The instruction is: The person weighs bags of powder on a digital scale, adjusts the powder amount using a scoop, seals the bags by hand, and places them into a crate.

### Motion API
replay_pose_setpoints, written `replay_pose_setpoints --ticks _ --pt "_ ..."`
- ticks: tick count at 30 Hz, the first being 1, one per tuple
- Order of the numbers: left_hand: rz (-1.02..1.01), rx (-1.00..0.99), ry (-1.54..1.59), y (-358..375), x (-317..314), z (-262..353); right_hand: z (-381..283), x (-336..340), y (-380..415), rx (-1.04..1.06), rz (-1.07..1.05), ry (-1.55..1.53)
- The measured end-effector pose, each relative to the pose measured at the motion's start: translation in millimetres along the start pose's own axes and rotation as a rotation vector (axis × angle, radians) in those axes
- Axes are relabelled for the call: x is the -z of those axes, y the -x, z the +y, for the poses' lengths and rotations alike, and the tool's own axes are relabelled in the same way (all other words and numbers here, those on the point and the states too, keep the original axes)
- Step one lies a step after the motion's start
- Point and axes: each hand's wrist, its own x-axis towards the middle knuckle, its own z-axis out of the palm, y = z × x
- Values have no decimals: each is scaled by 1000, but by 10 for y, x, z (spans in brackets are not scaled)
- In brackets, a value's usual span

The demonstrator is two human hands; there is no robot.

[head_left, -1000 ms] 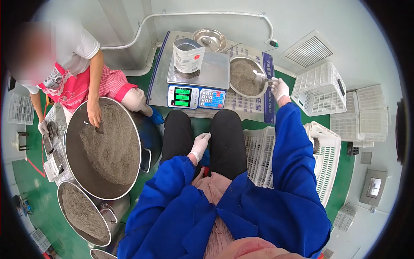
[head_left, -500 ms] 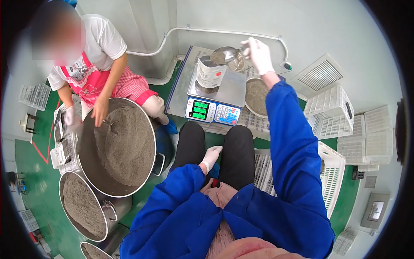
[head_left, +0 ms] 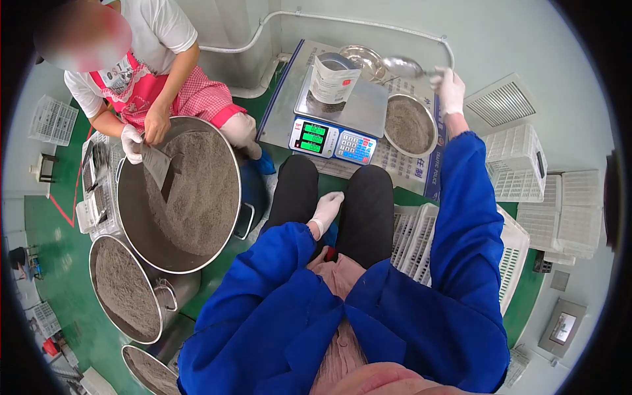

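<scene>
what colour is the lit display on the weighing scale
The display glows green; the head view shows it best.

A pale wall [head_left: 520, 39] with a slatted vent [head_left: 501, 103] borders green floor [head_left: 59, 243].

The head camera looked forward and steeply down, wide-angled; the blue jacket [head_left: 395, 316] loomed nearest, at lower centre; the digital weighing scale [head_left: 359, 120] lay farther off, upper centre.

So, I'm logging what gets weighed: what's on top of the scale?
A printed pouch stands open on the scale, dark grainy material showing at its lower front. The pouch covers the surface beneath it, and its print hides what's behind.
</scene>
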Motion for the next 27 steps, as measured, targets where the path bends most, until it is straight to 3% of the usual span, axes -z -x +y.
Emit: replay_pose_setpoints --ticks 3,4,5,6,8,10,12,15,19,22,26,27 --pt "41 -247 17 -78 -16 412 778 376 24 194 -28 539" --pt "49 -349 -1 -243 -15 580 977 436 129 160 -115 707" --pt "73 -416 -62 -252 -50 1016 1208 441 266 294 -107 897" --pt "79 -497 -19 -408 -110 1304 1473 448 386 249 -196 1080" --pt "99 -705 -13 -497 -293 2004 2071 475 607 205 -391 1167" --pt "163 -730 -112 -554 -432 2597 2182 477 822 68 -349 1047" --pt "280 -759 -324 -712 -530 2948 1959 482 920 -30 -356 1072" --pt "498 -686 -906 -1156 -488 3027 1291 581 1025 29 -304 1187" --pt "378 -674 -1015 -801 -440 3177 932 891 1069 296 -318 1037" --pt "334 -838 -1223 -650 -377 3049 520 973 1205 260 -495 977" --pt "139 -1161 -1263 -528 -274 2870 -170 910 1528 304 -767 982" --pt "43 -1222 -1271 -314 -304 2922 -486 899 1670 273 -836 829"
